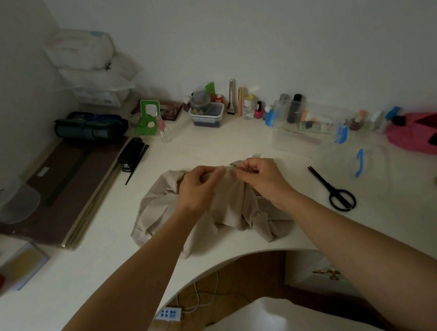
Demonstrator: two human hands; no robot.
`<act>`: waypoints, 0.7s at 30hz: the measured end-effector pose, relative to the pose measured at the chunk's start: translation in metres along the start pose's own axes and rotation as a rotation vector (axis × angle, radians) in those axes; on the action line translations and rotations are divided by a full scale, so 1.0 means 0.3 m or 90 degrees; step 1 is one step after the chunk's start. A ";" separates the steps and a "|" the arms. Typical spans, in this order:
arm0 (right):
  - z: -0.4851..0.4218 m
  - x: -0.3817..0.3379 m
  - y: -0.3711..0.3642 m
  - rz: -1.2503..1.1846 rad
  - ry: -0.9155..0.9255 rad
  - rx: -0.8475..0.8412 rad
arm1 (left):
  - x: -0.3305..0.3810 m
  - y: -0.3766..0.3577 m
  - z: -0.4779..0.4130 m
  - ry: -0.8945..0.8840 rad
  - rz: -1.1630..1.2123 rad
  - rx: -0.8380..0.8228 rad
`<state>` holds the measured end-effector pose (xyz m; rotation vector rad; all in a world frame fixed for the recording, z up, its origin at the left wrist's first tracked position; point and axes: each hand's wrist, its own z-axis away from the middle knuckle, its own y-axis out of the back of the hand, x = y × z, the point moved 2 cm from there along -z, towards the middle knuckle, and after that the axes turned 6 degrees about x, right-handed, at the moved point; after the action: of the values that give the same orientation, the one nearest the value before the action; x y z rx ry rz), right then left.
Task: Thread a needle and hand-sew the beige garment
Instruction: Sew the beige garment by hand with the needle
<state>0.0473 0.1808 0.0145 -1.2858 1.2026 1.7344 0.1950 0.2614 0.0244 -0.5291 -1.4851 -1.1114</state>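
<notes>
Threading stage. The right hand [261, 173] pinches the needle [244, 163], whose long axis is near upright. The left hand [200, 182], just left of it, has its fingertips pinched narrow, probably on the thread, which is too fine to see. The 2 hands hover over the crumpled beige garment [229, 209], which lies on the table [208, 144].

Beige garment [219, 216], crumpled on white table [87, 284]. Left hand [200, 185] and right hand [263, 177] above it, fingertips nearly meeting. Right pinching thin needle [244, 164]; left pinched, contents too fine to tell. Black scissors [339, 194] lying well right of garment. Pink pouch [431, 133] at far right.
</notes>
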 end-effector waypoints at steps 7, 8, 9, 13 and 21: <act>0.009 0.002 0.002 -0.011 -0.006 -0.011 | -0.003 0.000 -0.002 -0.015 0.001 0.038; 0.009 0.003 0.003 -0.011 -0.006 -0.010 | 0.001 -0.001 -0.001 -0.012 0.007 0.039; 0.010 0.004 0.004 -0.012 -0.006 -0.010 | 0.003 -0.002 0.002 -0.009 0.010 0.040; 0.015 -0.004 0.009 -0.032 0.000 -0.036 | 0.007 -0.003 0.004 -0.001 0.026 0.034; 0.009 -0.020 -0.003 -0.024 0.007 -0.037 | 0.011 0.007 0.003 -0.008 0.023 0.019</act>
<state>0.0490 0.1839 0.0203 -1.3455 1.1339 1.7484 0.1954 0.2622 0.0284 -0.5420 -1.4954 -1.0577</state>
